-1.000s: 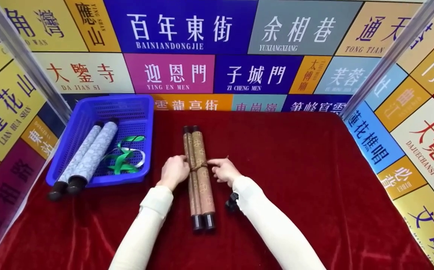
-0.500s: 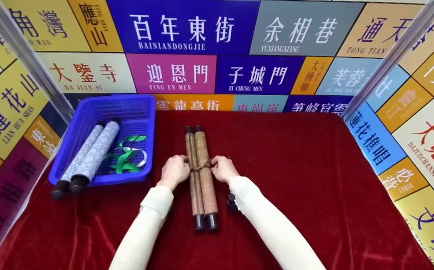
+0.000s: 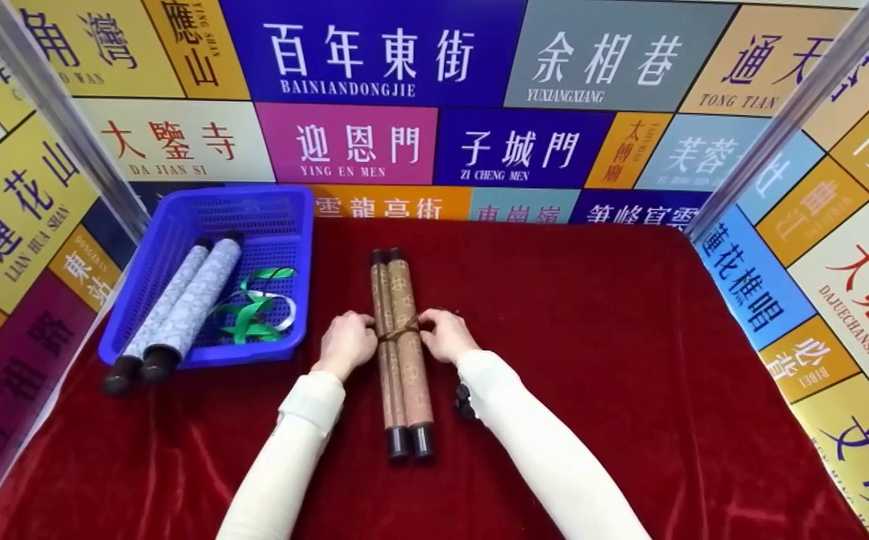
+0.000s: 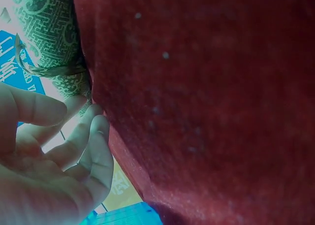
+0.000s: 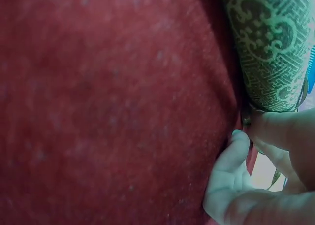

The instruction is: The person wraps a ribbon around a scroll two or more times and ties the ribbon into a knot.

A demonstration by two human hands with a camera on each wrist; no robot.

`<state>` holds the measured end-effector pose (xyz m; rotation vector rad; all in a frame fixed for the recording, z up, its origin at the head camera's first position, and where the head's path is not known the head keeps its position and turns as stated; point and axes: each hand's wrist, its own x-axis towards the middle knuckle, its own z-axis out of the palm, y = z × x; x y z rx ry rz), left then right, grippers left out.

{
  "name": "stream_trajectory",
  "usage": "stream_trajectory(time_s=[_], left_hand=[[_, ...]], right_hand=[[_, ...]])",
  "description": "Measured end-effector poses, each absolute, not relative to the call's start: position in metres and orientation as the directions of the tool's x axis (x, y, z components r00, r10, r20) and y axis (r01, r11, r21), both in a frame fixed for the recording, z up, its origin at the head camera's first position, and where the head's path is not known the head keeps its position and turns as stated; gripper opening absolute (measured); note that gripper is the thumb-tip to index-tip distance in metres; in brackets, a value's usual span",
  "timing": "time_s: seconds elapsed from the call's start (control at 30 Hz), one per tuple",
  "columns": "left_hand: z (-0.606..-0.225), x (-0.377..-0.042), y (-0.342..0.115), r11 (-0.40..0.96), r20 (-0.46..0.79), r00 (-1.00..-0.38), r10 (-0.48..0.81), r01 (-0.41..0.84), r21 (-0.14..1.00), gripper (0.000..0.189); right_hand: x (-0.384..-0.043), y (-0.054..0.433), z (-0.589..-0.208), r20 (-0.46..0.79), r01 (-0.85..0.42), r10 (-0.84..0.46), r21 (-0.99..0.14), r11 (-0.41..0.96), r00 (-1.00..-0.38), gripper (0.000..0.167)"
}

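In the head view a brown patterned scroll (image 3: 408, 367), rolled from both ends into two parallel rolls with dark end knobs, lies lengthwise on the red cloth. A thin brown cord (image 3: 398, 333) crosses both rolls near their middle. My left hand (image 3: 349, 343) is at the scroll's left side, loosely bent fingers against the roll and thumb apart in the left wrist view. On the other side my right hand (image 3: 445, 335) pinches the cord close to the roll. A loose cord end (image 5: 275, 178) shows beyond those fingers; the pinch itself is partly hidden.
A blue plastic basket (image 3: 303, 247) stands at the left. Two light-blue patterned rolls (image 3: 202, 300) with dark knobs lean over its front rim, beside green ribbon (image 3: 254, 319). Red cloth (image 3: 591, 337) covers the table; printed panels and clear posts (image 3: 779, 120) stand behind.
My right hand's extended index finger has bent in, and the hand has taken hold of the cord at the scroll's right side. The left hand has stayed nearly in place.
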<state>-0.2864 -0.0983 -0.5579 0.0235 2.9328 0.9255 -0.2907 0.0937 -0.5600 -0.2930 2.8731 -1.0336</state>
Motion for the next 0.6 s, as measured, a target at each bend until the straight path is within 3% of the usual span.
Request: stream_trajectory(time_s=[0.6], left_hand=[[-0.5584, -0.2848, -0.0966, 0.813, -0.059, -0.997, 0.042, -0.001, 0.582, 0.042]], right_hand=[[-0.2909, 0.0901, -0.5632, 0.004, -0.147, -0.185, -0.623, 0.768, -0.983, 0.017]])
